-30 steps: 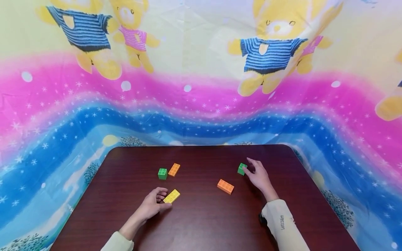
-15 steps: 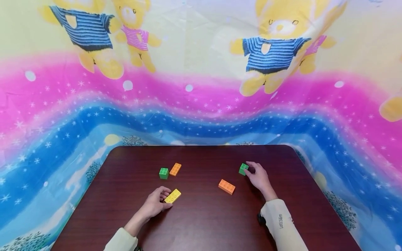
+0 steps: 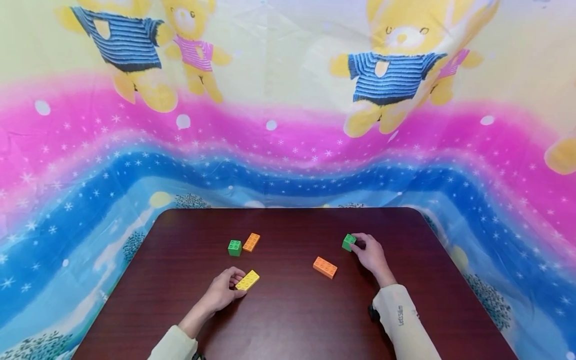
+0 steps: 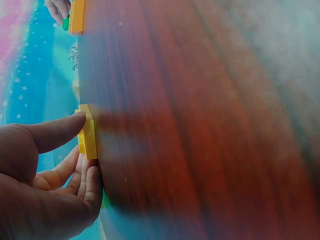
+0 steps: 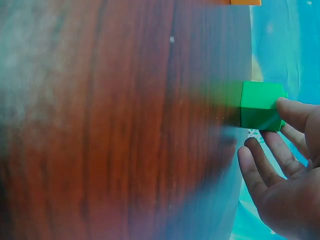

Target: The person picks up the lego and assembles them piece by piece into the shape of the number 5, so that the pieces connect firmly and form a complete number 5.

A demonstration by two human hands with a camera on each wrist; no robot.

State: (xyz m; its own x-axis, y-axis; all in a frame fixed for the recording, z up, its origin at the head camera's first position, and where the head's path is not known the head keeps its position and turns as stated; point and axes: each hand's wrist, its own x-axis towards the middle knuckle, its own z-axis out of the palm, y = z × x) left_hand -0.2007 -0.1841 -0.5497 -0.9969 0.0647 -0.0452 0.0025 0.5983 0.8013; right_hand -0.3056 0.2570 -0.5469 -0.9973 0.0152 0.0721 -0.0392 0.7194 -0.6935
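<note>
My left hand (image 3: pixel 220 290) pinches a flat yellow building brick (image 3: pixel 248 280) between thumb and fingers at the left of the table. In the left wrist view the thumb lies on one end of that yellow brick (image 4: pixel 88 131) and the fingertips meet the other. Farther right, my right hand (image 3: pixel 371 254) holds a square green building brick (image 3: pixel 348 242) by its near side. The right wrist view has the thumb against this green brick (image 5: pixel 262 106), an index finger behind it and the other fingers spread loosely below. Both bricks appear to rest on the table.
A second green brick (image 3: pixel 234 248) stands beside a flat orange brick (image 3: pixel 251 242) at the back left. Another orange brick (image 3: pixel 325 267) lies between the hands, nearer the right one. The dark wooden table (image 3: pixel 288 320) ends at a patterned cloth (image 3: pixel 279 150) behind.
The right hand's fingers have closed in on the green brick. The left thumb and fingers have drawn against the yellow brick. The view has shifted slightly; the other bricks lie as before.
</note>
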